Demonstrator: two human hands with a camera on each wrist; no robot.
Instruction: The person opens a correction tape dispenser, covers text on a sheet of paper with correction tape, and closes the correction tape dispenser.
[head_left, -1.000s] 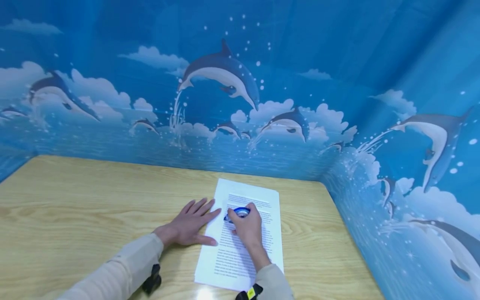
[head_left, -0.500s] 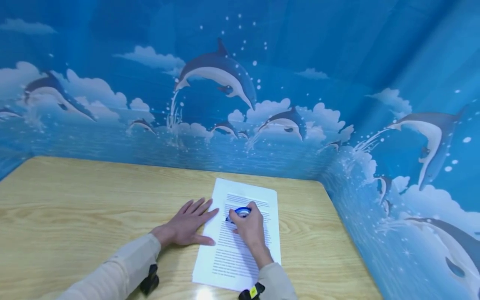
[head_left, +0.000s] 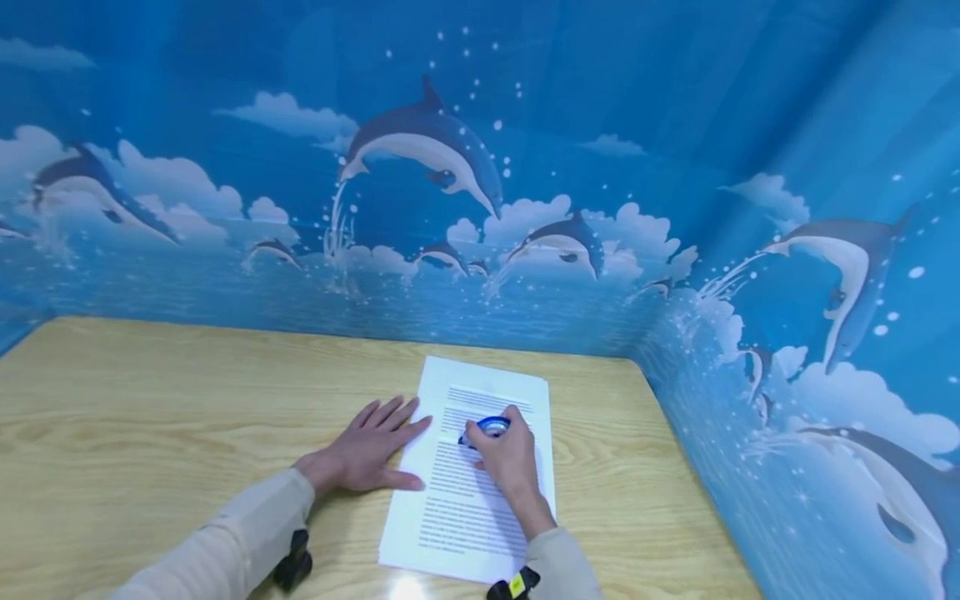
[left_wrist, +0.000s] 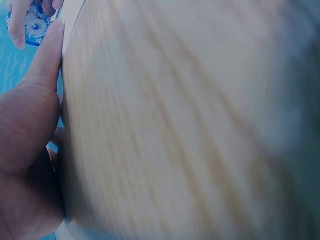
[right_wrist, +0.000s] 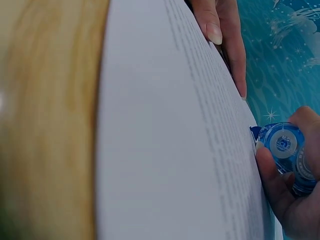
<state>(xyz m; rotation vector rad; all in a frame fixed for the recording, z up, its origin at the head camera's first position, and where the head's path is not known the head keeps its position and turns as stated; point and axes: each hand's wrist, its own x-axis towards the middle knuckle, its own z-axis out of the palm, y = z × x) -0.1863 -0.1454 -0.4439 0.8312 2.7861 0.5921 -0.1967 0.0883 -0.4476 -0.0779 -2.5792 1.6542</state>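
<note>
While a blue dolphin backdrop (head_left: 637, 100) filled the upper part of my head feed, I saw the wood-grained desk (head_left: 187, 400) below it. Printed sheets (head_left: 461, 525) lay on the desk. The left hand (head_left: 367, 450) rested spread across their left edge; the right hand (head_left: 512, 458) pinched a blue tape dispenser (right_wrist: 284, 144), its tip at the text on the page's upper half.

A see-through blue, rounded plastic tape dispenser (head_left: 492, 425) shows whitish discs (right_wrist: 283, 144); white rectangular paper (head_left: 457, 508) bears dark-grey lines; yellowish wood-grained worktop (head_left: 187, 400); dolphin-and-cloud-patterned blue fabric backdrop (head_left: 637, 83).
</note>
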